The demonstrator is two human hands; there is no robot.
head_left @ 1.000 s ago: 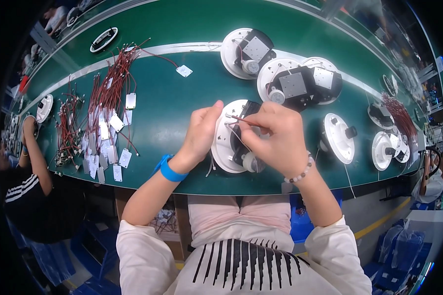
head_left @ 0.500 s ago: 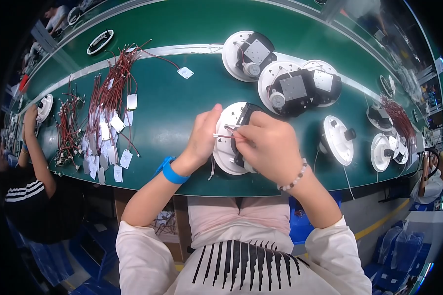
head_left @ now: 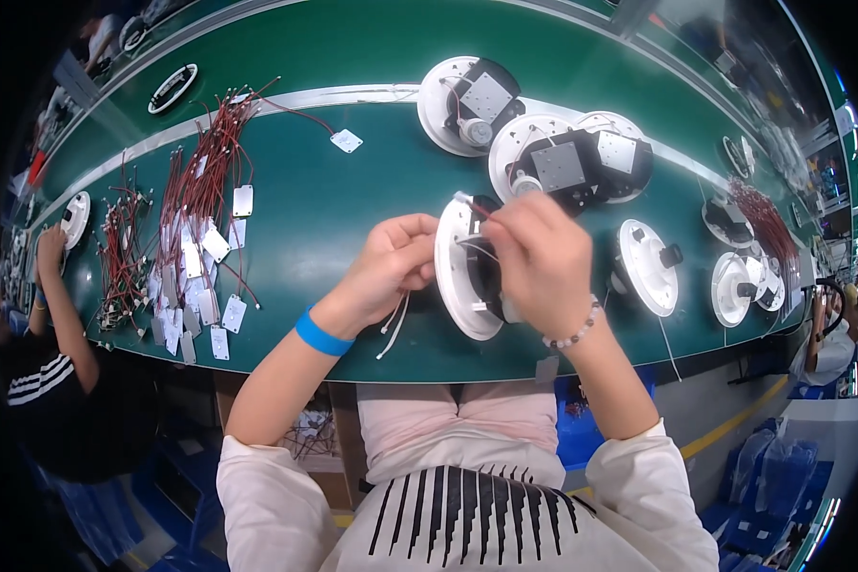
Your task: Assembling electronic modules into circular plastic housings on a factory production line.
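Note:
A white round housing with a black inner part is tipped on its edge in front of me. My left hand grips its left rim, fingers curled. Thin white cables hang beneath that hand. My right hand is closed in a pinch on a red wire lead, whose white connector sticks out at the top of the housing. A blurred small grey plate hangs below my right wrist; whether it belongs to that lead I cannot tell.
Left on the green table lies a pile of red wire leads with small white plates. Several assembled round units stand at the back right. Another white housing lies to my right. At far left, a co-worker's hand holds a white ring.
The housing has tipped up onto its edge. My right hand has moved up and right with the lead, and its connector now points up. My left fingers have curled round the rim.

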